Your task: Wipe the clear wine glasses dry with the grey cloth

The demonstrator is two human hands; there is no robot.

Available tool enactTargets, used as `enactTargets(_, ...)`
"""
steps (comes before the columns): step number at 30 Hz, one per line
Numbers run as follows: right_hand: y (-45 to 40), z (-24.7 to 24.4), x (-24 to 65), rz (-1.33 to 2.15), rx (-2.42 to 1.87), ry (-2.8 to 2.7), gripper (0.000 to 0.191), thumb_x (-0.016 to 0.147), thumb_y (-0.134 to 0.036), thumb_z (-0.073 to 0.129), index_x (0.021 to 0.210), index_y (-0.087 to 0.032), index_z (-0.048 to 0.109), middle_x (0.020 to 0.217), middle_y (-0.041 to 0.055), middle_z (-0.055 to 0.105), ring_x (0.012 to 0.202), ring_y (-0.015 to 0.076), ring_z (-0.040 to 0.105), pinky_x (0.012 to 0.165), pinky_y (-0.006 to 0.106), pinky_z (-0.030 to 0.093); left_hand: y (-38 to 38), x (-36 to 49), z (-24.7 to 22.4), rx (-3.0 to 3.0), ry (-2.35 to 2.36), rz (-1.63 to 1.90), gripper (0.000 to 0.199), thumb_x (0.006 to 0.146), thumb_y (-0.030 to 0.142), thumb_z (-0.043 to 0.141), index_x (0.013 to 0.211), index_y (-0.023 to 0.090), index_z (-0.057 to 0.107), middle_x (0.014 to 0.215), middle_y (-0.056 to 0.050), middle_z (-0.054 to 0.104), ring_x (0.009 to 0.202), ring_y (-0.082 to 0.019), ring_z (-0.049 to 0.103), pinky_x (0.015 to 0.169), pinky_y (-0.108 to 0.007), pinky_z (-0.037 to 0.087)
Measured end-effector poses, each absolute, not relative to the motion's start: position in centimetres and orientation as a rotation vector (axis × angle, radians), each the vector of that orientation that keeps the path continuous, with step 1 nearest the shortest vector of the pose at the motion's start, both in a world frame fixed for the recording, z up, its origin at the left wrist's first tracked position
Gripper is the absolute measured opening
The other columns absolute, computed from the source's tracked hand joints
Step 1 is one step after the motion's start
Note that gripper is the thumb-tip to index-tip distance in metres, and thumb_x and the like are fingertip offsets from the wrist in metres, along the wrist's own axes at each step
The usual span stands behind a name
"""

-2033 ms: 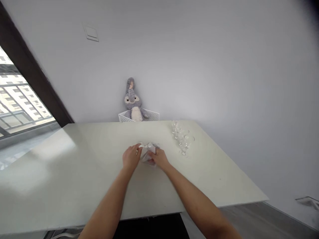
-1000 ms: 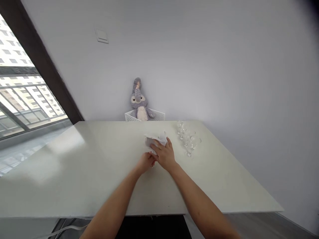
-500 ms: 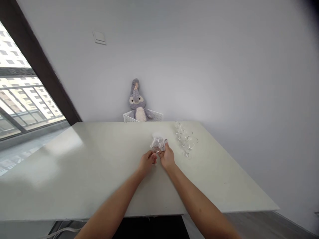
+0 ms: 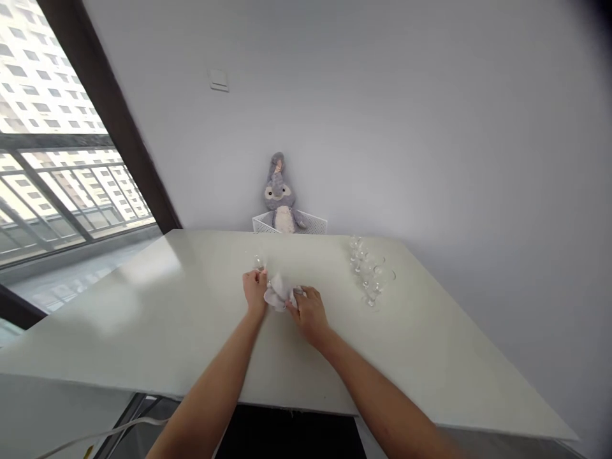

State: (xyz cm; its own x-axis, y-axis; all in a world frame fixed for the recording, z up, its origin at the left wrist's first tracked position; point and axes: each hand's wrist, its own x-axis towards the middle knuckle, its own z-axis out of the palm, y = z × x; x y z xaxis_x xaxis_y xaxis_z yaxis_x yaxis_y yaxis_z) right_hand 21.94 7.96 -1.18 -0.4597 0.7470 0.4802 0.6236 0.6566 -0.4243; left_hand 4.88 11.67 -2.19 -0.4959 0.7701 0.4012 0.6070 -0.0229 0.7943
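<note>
Pale cloth, crumpled, bunched in loose folds, clear glass near its 11 o'clock, partly hidden, tilt unclear.

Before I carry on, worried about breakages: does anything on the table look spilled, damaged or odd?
Nothing stands out. The clear glasses sit on the right of the table, no spill or shards showing; fine cracks can't be ruled out. The white cloth in the right hand looks crumpled.
</note>
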Motion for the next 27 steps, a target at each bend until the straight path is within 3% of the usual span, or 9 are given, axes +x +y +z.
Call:
enactTargets(2,7.3,-1.0,22.0,0.26,-0.967,-2.394,0.033,0.084,-0.04,0.042,0.104,-0.019,0.059,0.104,0.0107,0.061,0.112,0.0273,0.041,0.096,0.045,0.023,12.5,2.5,-1.8,1.356,2.222,1.588,0.024,0.078,0.038,0.038,0.068,0.018,0.047,0.075,-0.004,0.052,0.081,-0.019,0.048,0.071,-0.031,0.037)
enactTargets(5,6.0,-0.3,22.3,0.306,-0.833,-2.6,0.051,0.074,-0.056,0.05,0.112,-0.024,0.054,0.119,0.0069,0.055,0.119,0.0326,0.033,0.097,0.052,0.019,13.1,-1.0,-1.3,1.258,2.335,1.569,0.022,0.075,0.039,0.043,0.068,0.019,0.048,0.067,0.0,0.053,0.067,-0.015,0.05,0.064,-0.027,0.037)
enactTargets(7,5.1,0.3,23.0,0.302,-0.8,-2.603,0.053,0.072,-0.06,0.049,0.111,-0.024,0.055,0.123,0.0063,0.051,0.12,0.0322,0.032,0.097,0.051,0.02,12.9,-3.1,-1.1,1.199,2.399,1.543,0.019,0.075,0.037,0.045,0.068,0.019,0.048,0.066,0.0,0.054,0.063,-0.014,0.05,0.063,-0.026,0.037)
enactTargets(9,4.2,0.6,24.6,0.338,-0.826,-2.515,0.04,0.078,-0.052,0.046,0.103,-0.024,0.059,0.114,0.0058,0.058,0.113,0.0261,0.041,0.094,0.043,0.027,12.4,-4.9,-1.1,1.128,2.47,1.518,0.017,0.074,0.035,0.047,0.069,0.018,0.049,0.065,0.0,0.054,0.063,-0.015,0.05,0.063,-0.026,0.036)
enactTargets(12,3.6,-0.1,28.7,0.511,-1.064,-2.274,0.027,0.084,-0.039,0.041,0.079,-0.022,0.061,0.081,0.0034,0.064,0.08,0.017,0.055,0.075,0.03,0.04,11.4,-7.2,-1.4,1.05,2.545,1.477,0.016,0.073,0.033,0.05,0.067,0.018,0.048,0.063,-0.001,0.052,0.063,-0.016,0.05,0.063,-0.028,0.037)
enactTargets(16,4.5,-2.1,35.7,0.58,-1.458,-1.747,0.02,0.078,-0.035,0.044,0.068,-0.02,0.053,0.06,-0.0001,0.055,0.055,0.0138,0.049,0.055,0.026,0.038,11.1,-8.9,-2.4,0.974,2.635,1.43,0.017,0.072,0.034,0.051,0.069,0.017,0.047,0.065,-0.001,0.053,0.063,-0.017,0.05,0.063,-0.029,0.038)
enactTargets(19,6.6,-3.0,40.0,0.547,-1.563,-1.473,0.019,0.073,-0.034,0.048,0.084,-0.019,0.053,0.075,0.002,0.059,0.059,0.0139,0.051,0.059,0.027,0.041,11.5,-9.1,-2.9,0.979,2.63,1.408,0.017,0.071,0.033,0.052,0.07,0.017,0.048,0.067,-0.001,0.053,0.064,-0.017,0.051,0.064,-0.03,0.039)
enactTargets(23,10.1,-3.0,42.1,0.636,-1.562,-1.363,0.055,0.061,-0.033,0.062,0.112,-0.019,0.048,0.108,0.0087,0.056,0.068,0.0141,0.055,0.068,0.031,0.045,12.0,-8.9,-3.1,0.966,2.63,1.32,0.014,0.066,0.029,0.055,0.071,0.017,0.049,0.067,-0.002,0.052,0.068,-0.02,0.052,0.068,-0.034,0.04)
enactTargets(27,13.0,-2.2,41.2,0.916,-1.446,-1.354,0.071,0.055,-0.031,0.069,0.12,-0.017,0.045,0.108,0.0109,0.058,0.061,0.0121,0.054,0.059,0.028,0.046,11.5,-8.8,-3.5,0.891,2.67,1.366,0.031,0.06,0.019,0.054,0.089,0.016,0.045,0.082,-0.006,0.049,0.086,-0.026,0.049,0.074,-0.041,0.04)
